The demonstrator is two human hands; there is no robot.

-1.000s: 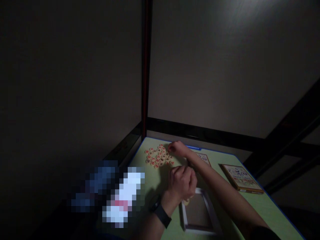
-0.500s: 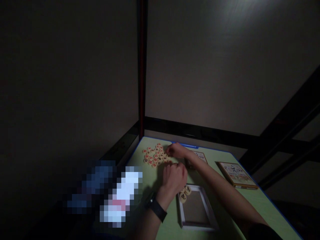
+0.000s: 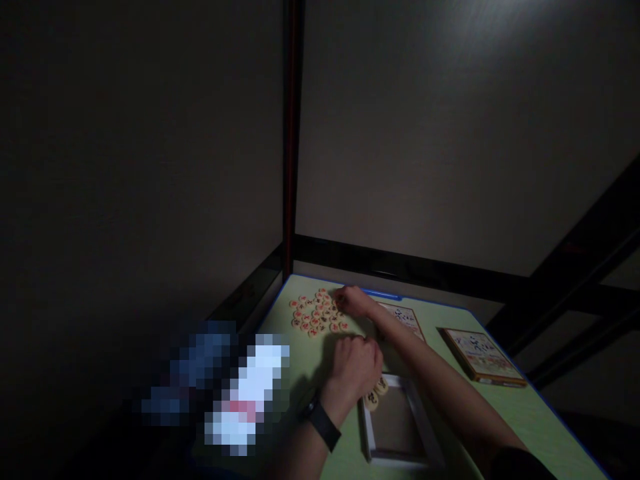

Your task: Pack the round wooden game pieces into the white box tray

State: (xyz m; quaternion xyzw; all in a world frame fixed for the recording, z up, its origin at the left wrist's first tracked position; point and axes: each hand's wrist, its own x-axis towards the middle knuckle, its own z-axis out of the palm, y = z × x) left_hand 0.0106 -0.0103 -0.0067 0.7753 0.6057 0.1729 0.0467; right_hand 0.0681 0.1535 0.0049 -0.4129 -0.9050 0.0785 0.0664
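Observation:
Many round wooden pieces with red or black characters [image 3: 314, 313] lie in a loose cluster on the green table [image 3: 295, 357]. At the cluster's right edge, my right hand [image 3: 353, 300] has its fingers bent down onto the pieces; what they hold is hidden. Nearer to me, my left hand [image 3: 357, 363], with a dark watch on its wrist, is curled over the far left corner of an open shallow box [image 3: 367, 437]. A few pieces with black characters [image 3: 372, 399] lie in that corner, partly under the hand. Its fingertips are out of sight.
A flat printed box [image 3: 405, 320] lies behind my right forearm. Another printed box [image 3: 487, 357] is near the table's right edge. A blue strip [image 3: 383, 293] runs along the far edge. Walls stand behind and to the left. A blurred bright patch [image 3: 255, 387] is at the left.
My left hand has moved back from the cluster towards the box corner, covering more of the pieces there. My right hand stays at the cluster's right edge. The view has shifted slightly.

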